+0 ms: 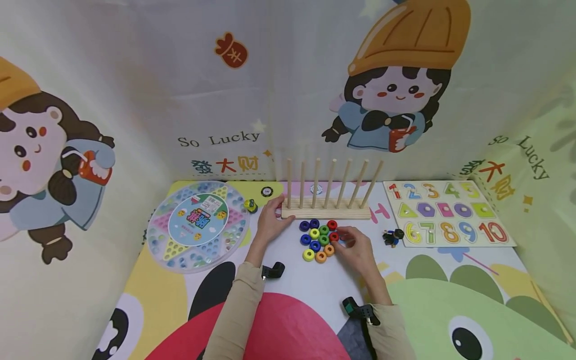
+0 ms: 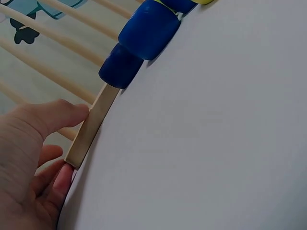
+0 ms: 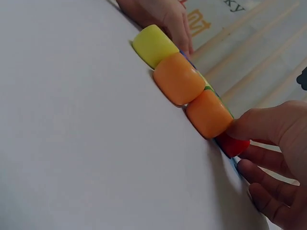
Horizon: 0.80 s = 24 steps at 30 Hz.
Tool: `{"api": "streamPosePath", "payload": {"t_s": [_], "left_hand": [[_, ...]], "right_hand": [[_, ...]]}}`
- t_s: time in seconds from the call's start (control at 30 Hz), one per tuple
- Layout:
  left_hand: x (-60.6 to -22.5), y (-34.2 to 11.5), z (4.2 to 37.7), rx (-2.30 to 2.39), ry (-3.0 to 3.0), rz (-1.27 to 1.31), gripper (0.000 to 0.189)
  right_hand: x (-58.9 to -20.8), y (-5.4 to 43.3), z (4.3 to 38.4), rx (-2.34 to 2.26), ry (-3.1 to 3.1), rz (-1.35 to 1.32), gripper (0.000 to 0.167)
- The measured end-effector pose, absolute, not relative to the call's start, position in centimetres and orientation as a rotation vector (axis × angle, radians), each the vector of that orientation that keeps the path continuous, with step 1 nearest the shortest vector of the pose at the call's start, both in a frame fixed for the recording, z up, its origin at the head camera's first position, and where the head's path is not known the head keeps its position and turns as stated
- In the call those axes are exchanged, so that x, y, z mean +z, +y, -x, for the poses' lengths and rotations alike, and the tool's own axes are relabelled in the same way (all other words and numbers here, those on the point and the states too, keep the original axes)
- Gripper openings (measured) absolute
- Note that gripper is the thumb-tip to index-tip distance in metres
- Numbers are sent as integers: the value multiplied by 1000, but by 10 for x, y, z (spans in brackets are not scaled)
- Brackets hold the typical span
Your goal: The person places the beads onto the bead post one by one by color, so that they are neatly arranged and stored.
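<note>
My left hand [image 1: 271, 222] grips the left end of a wooden peg rack [image 1: 326, 214]. In the left wrist view its thumb lies on the front of the base, with the other fingers around the end. A cluster of ring beads lies flat in front of the rack: blue beads [image 1: 306, 239], yellow beads [image 1: 308, 255], green beads [image 1: 324, 230], orange beads [image 1: 321, 257] and red ones. At the cluster's right edge my right hand [image 1: 358, 250] pinches a red bead [image 3: 232, 144] between thumb and fingers. The rack's upright pegs bear no beads.
A round game board [image 1: 155, 235] lies at the left, with a small yellow-green toy [image 1: 250, 205] beside it. On the right are a dark toy figure [image 1: 393, 237] and a number-and-shape puzzle board [image 1: 450, 240]. A printed curtain [image 1: 292, 100] stands behind the table.
</note>
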<state>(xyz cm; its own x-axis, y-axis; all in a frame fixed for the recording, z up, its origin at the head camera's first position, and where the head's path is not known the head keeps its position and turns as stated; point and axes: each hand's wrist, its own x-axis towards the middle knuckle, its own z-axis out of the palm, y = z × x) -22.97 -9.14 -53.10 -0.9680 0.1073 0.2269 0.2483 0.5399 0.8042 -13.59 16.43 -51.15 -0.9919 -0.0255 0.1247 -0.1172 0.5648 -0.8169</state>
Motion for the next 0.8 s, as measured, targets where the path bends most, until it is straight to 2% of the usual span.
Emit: {"api": "streamPosePath", "payload": {"t_s": [0.37, 0.6, 0.8], "left_hand": [[-535, -91, 228, -1346, -2549, 349, 61], [-534, -88, 233, -1356, -2645, 282, 62], [-533, -91, 230, -1332, -2649, 249, 60]], "right_hand": [[-502, 167, 138, 1387, -2605, -153, 33], [-475, 163, 153, 1402, -2496, -181, 30], [-441, 139, 172, 1388, -2377, -312, 26]]}}
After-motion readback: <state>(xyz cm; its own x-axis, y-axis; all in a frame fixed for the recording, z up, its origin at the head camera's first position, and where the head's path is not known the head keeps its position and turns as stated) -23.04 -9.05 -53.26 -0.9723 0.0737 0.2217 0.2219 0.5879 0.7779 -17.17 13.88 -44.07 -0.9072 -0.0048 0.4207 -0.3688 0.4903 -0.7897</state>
